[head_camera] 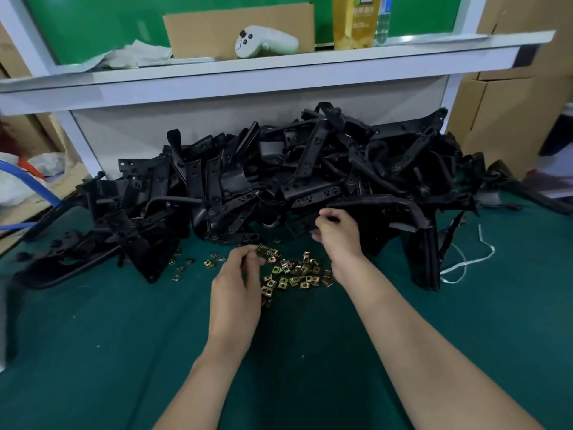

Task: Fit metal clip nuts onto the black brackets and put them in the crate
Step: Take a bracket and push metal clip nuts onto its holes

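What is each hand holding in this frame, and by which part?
The left hand pinches a clip nut by its edge with its fingertips. The right hand grips a black bracket by its near edge.

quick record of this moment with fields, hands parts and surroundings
left hand: pinches a clip nut over the loose clip nuts
right hand: grips a black bracket at the heap's front edge
loose clip nuts: scattered on the green mat between the hands
bracket heap: piled at the mat's far side
crate: not in view
shelf: white controller, yellow carton
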A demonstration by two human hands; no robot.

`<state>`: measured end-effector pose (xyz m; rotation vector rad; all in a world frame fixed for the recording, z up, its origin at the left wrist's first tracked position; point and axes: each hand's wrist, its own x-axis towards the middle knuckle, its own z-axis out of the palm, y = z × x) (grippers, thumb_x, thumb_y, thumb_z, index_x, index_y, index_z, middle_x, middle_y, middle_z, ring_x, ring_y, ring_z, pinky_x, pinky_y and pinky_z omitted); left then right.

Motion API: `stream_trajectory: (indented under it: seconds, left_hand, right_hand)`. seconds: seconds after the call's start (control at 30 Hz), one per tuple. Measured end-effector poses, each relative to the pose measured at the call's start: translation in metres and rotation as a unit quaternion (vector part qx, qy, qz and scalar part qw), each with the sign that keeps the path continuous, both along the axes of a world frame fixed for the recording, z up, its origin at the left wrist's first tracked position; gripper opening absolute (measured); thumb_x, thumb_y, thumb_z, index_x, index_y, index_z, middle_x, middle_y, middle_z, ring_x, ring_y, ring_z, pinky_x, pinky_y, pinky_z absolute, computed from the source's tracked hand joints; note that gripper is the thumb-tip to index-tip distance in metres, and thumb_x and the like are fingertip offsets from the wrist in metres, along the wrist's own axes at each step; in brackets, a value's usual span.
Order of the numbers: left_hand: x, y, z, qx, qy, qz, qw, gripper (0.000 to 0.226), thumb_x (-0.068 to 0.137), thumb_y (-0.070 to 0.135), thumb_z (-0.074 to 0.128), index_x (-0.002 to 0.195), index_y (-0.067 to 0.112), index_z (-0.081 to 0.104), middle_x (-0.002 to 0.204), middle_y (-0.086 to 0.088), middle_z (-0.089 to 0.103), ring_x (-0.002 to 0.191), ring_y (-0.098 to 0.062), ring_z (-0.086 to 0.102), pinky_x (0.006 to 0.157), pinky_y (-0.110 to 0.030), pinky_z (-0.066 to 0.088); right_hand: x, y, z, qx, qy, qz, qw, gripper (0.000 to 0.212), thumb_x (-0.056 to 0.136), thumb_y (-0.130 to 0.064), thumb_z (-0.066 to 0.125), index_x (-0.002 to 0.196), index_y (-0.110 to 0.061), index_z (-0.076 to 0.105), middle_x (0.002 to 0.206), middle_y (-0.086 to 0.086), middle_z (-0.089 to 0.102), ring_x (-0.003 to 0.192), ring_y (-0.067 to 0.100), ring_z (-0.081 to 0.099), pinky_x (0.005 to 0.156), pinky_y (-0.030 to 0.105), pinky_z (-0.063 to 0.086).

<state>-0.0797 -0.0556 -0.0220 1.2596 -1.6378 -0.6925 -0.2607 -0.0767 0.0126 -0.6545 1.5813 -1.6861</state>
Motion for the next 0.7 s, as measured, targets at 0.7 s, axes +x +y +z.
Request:
stream_trajectory:
  seconds: [0.7]
  left_hand:
    - [0.000, 0.000, 0.006, 0.003, 0.125, 0.012, 0.992, 0.022, 0.108, 0.033, 0.038, 0.098, 0.040, 0.056, 0.091, 0.023, 0.067, 0.085, -0.001, 0.062, 0.068, -0.006, 0.042]
  right_hand:
    - [0.028, 0.111, -0.001, -0.065, 0.131, 0.107, 0.983, 0.056, 0.091, 0.009, 0.033, 0.072, -0.035, 0.063, 0.060, -0.009, 0.056, 0.060, 0.009, 0.051, 0.055, 0.016, 0.042]
